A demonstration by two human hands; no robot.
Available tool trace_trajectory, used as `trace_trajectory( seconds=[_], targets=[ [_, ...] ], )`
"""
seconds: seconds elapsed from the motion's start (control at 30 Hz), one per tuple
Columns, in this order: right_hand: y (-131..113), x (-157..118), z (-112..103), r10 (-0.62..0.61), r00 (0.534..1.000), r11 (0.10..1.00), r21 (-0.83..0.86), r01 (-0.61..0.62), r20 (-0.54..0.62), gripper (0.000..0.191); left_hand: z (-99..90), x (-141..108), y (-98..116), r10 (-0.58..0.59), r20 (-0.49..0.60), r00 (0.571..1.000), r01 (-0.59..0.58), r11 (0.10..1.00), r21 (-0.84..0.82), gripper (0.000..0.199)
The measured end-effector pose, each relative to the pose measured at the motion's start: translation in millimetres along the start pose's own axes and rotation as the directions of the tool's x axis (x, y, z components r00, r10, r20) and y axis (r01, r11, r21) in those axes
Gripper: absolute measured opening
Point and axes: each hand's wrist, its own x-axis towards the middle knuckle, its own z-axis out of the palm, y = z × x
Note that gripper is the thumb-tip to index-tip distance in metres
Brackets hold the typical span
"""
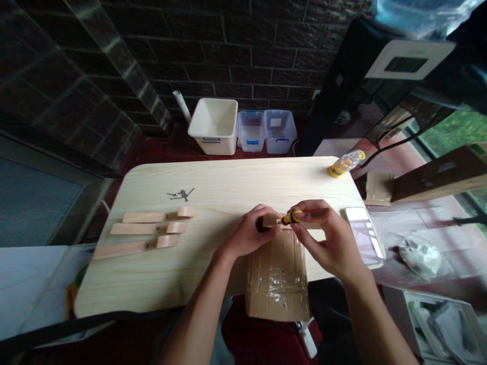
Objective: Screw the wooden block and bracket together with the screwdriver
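Observation:
Near the table's front edge, my left hand point(253, 230) is closed around a small wooden piece point(270, 220). My right hand point(329, 235) pinches a yellow and black screwdriver point(291, 218), whose tip meets the right end of that piece. Below both hands, a taped cardboard piece point(277, 276) hangs over the front edge of the light wooden table point(228, 177). Three wooden parts with rounded end blocks, one of them a long strip point(144, 217), lie side by side at the left. Behind them is a small pile of screws point(183, 194).
A clear bottle with yellow ends point(346, 163) is at the table's back right corner. A phone point(364, 235) lies at the right edge. Beyond the table, a white bin point(215, 126) and two clear bins point(280, 132) stand by the brick wall.

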Motion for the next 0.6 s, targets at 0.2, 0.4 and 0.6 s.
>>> trace_trajectory(
  seconds=[0.2,0.4,0.6],
  targets=[
    [-1.8,-2.7,0.5,0.008,1.0,1.0,-0.007,-0.008,0.029,0.031,-0.3,-0.5,0.2,0.0,0.0,1.0,0.0,1.0,0.007,0.017],
    [2.1,-2.9,1.6,0.009,1.0,1.0,-0.021,-0.009,0.003,0.029,0.6,-0.9,-1.1,0.003,-0.003,1.0,-0.003,1.0,0.003,0.017],
    [0.1,-2.4,2.3,0.025,1.0,1.0,0.005,-0.025,-0.002,0.028,0.0,-0.6,-0.2,-0.006,0.0,1.0,0.006,1.0,0.001,0.017]
  ],
)
